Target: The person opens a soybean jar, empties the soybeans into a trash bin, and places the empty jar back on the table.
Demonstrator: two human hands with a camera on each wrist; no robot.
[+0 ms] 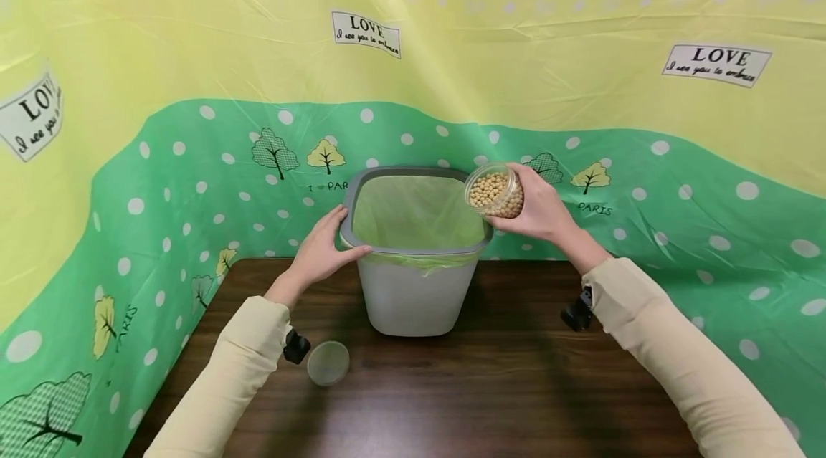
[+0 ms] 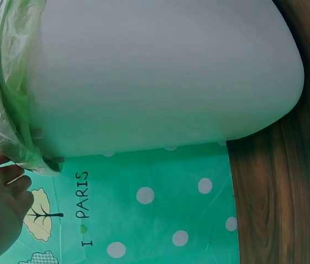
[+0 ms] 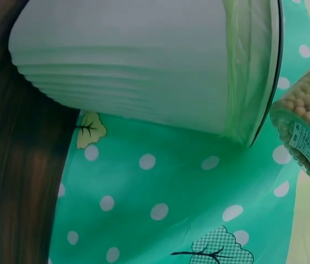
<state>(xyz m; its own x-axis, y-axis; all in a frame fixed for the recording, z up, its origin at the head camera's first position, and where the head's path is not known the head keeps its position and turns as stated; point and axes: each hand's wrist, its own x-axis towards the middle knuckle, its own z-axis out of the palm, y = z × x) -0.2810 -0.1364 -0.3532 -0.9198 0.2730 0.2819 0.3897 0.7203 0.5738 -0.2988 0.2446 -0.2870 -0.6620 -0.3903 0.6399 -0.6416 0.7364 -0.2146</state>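
While right hand (image 1: 540, 207) gripped clear jar (image 1: 515, 201), tilted above bin's right rim, pale round beans (image 1: 487, 189) lay inside jar. Left hand (image 1: 316, 249), thumb and fingers spread wide, held near left corner of bin (image 1: 418, 297). Bin, lined with green bag (image 1: 406, 218), stood upright on table (image 1: 516, 386). Clear round lid (image 1: 328, 363) lay near left sleeve (image 1: 248, 343).

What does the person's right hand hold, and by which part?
The right hand holds a transparent, cylindrical jar of round beige beans, by its side wall.
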